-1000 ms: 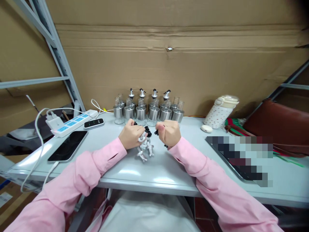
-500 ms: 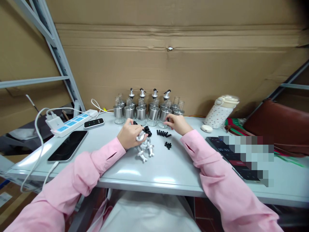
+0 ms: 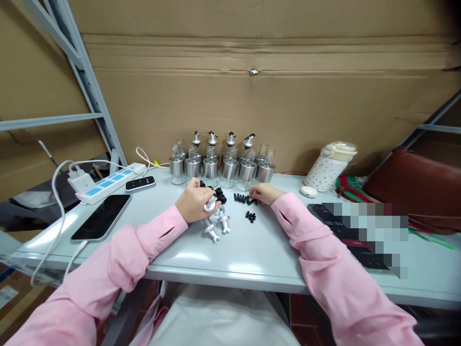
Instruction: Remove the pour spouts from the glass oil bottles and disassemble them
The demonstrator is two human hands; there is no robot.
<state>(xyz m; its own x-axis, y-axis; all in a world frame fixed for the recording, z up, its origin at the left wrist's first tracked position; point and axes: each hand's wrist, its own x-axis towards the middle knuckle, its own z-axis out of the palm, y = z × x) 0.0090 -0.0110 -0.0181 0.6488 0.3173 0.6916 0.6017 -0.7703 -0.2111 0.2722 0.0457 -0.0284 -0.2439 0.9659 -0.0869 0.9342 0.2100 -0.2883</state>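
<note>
My left hand (image 3: 195, 202) is closed round a small white and silver pourer spout (image 3: 209, 205), held just above the grey table (image 3: 237, 250). A few more white spouts (image 3: 217, 224) lie right below it. My right hand (image 3: 264, 194) rests low on the table, fingertips pinched at a row of small black plugs (image 3: 243, 198); whether a plug is gripped I cannot make out. More black plugs (image 3: 250, 216) lie nearer me, and black caps (image 3: 219, 194) sit beside the left hand. Behind stand several glass and steel bottles (image 3: 220, 166), some fitted with spouts.
A phone (image 3: 102, 217), a power strip (image 3: 108, 183) with cables and a small black device (image 3: 140, 183) lie at the left. A spotted flask (image 3: 329, 166), a white case (image 3: 309, 191), a tablet (image 3: 345, 230) and a brown bag (image 3: 414, 187) are at the right. Cardboard stands behind.
My right hand went from a fist near the left hand out toward the bottles, then came down to the row of black plugs. The left hand has barely moved with its spout.
</note>
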